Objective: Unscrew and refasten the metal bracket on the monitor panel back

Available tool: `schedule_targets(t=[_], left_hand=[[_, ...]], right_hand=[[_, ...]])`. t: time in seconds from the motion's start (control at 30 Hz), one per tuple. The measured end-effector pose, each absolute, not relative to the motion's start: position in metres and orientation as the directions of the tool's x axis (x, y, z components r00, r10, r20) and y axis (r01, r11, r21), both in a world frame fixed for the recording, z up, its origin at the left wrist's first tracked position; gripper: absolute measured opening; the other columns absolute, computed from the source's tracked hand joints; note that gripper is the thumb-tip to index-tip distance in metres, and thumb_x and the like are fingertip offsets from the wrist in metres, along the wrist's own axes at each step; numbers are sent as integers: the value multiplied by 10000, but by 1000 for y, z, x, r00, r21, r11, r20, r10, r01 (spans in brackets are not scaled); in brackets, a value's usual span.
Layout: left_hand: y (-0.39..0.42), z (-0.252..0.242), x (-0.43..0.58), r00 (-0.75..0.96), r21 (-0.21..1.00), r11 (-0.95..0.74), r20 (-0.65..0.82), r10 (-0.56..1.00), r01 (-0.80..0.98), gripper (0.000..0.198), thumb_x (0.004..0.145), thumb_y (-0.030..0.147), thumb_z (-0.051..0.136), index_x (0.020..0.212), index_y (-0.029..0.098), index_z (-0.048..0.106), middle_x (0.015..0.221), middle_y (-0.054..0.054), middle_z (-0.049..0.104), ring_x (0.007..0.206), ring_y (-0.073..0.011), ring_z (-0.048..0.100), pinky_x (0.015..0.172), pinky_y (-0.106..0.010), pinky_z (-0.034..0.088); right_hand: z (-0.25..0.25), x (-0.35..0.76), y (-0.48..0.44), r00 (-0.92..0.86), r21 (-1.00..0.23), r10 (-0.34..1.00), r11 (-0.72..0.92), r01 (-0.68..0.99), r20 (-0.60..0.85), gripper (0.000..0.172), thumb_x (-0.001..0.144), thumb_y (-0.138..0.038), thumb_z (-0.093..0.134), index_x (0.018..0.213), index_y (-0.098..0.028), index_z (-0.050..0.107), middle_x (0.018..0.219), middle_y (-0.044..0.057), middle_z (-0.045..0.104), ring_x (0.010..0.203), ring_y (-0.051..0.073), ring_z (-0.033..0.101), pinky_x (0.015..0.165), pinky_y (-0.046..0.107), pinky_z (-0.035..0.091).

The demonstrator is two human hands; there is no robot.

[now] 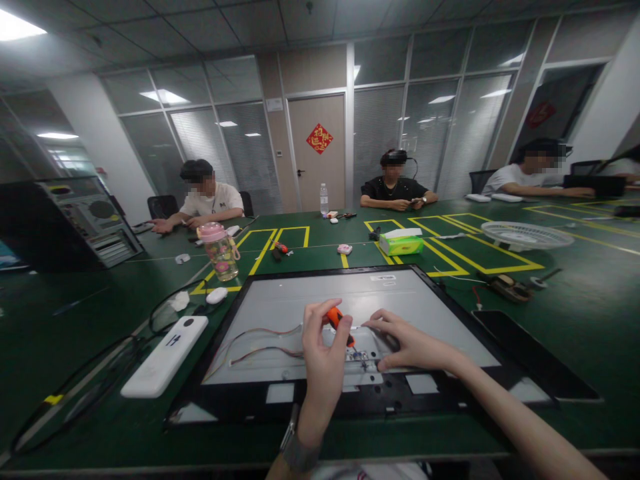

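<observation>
A monitor panel (420, 307) lies face down in its black frame on the green table (90, 313), its grey metal back up. My left hand (323, 360) is closed round an orange-handled screwdriver (336, 319), its tip down at a small circuit board (359, 355) near the panel's front edge. My right hand (407, 343) rests on the panel just right of the board, fingers bent and pressing beside it. Thin red and white wires (260, 341) run left from the board across the panel.
A white power bank (165, 355) and black cables lie left of the panel; a pink-lidded bottle (219, 251), tissue box (401, 241), white fan grille (523, 235) and an open computer case (75, 220) stand farther off. A dark panel (535, 357) lies at right. Three people sit at the far side.
</observation>
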State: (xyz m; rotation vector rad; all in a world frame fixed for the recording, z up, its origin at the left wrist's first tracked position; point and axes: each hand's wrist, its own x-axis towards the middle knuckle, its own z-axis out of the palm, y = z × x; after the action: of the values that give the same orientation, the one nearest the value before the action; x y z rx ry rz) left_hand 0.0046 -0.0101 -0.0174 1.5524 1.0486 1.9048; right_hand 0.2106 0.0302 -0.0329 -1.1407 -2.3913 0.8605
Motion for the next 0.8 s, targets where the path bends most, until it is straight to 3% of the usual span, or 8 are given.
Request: schedule_targets(t=[0.13,0.27,0.4,0.57,0.7,0.8], left_hand=[[-11,-16,4,-209,820,-569,569,795,69,244,948,263,478,1131,220,634,971,-52,587,877,-161,579,815,-284,473],[-12,-15,3,-231,775,-625,629,743,99,169,867,257,622,1022,218,677,937,-37,565,847,-157,562,798,-271,472],[-13,-13,3,-232,783,-619,615,753,65,233,936,275,494,1051,203,683,1012,-75,607,921,-181,582,830,-297,480],[-13,-13,2,-285,784,-617,608,741,68,163,872,287,609,972,195,698,918,-49,583,836,-171,586,782,-285,492],[-14,-11,2,-257,803,-593,585,769,55,245,938,271,486,1070,195,678,993,-66,613,922,-177,593,839,-288,482],[-13,-10,3,-245,804,-593,586,772,54,221,936,264,489,1039,190,671,986,-67,617,915,-173,596,826,-277,482]], right_hand=[[-35,212,31,-615,-657,786,498,565,66,751,683,-484,775,1338,-214,527,1249,92,470,1151,287,475,1006,384,390],[-36,211,32,-621,-651,781,507,565,70,761,679,-486,779,1342,-212,525,1234,91,481,1137,283,481,992,379,399],[-35,211,32,-618,-649,784,502,571,63,768,678,-482,783,1341,-192,525,1240,99,476,1138,281,480,989,372,402],[-33,211,30,-612,-656,789,491,574,55,775,666,-492,784,1341,-208,529,1238,93,478,1122,284,488,971,374,416],[-33,211,30,-611,-652,790,489,579,50,766,679,-494,775,1342,-205,523,1246,94,469,1115,277,491,962,367,421],[-34,211,30,-619,-655,783,495,571,53,756,685,-497,772,1339,-211,522,1241,89,470,1106,270,495,948,358,428]])
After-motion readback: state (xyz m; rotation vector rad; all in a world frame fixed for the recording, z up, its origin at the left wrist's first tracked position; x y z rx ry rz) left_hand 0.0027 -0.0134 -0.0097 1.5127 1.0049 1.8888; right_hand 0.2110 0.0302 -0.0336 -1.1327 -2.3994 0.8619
